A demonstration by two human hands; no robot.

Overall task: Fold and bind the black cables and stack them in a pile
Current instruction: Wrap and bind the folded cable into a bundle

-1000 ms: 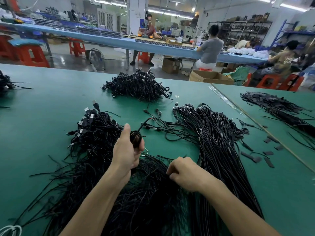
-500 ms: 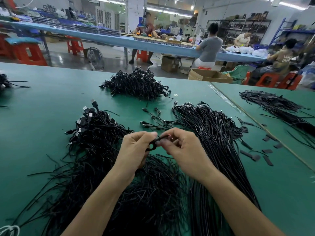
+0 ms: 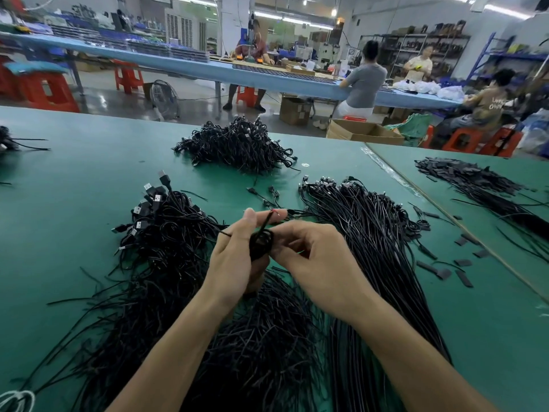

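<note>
**A:** Two grips on one thing, is it?

**B:** Yes. The left grip (image 3: 234, 257) is curled round a small coil of thin black cable (image 3: 261, 240), held up off the green-topped table (image 3: 74, 162) about midway along its near edge. Holding it upright like that probably keeps the loops from springing apart.

**A:** And the right grip?

**B:** The right grip (image 3: 315, 257) pinches the coil's right side. I judge it is winding a loose end or a tie round the loops to bind them. A thin black tail sticks up past the left fingertips.

**A:** Where should the coil go next?

**B:** Probably onto the tangled heap of bound black bundles (image 3: 237, 144) near the far edge. The long sheaf of straight black cables (image 3: 371, 233) lies just right of the hands, handy as supply.

**A:** What can't you make out?

**B:** Whether a tie is round the coil at all, because the right fingers hide that side. The mass of loose black strands (image 3: 252, 337) under the forearms runs out of frame at the near edge, so I can't tell where it ends.
</note>
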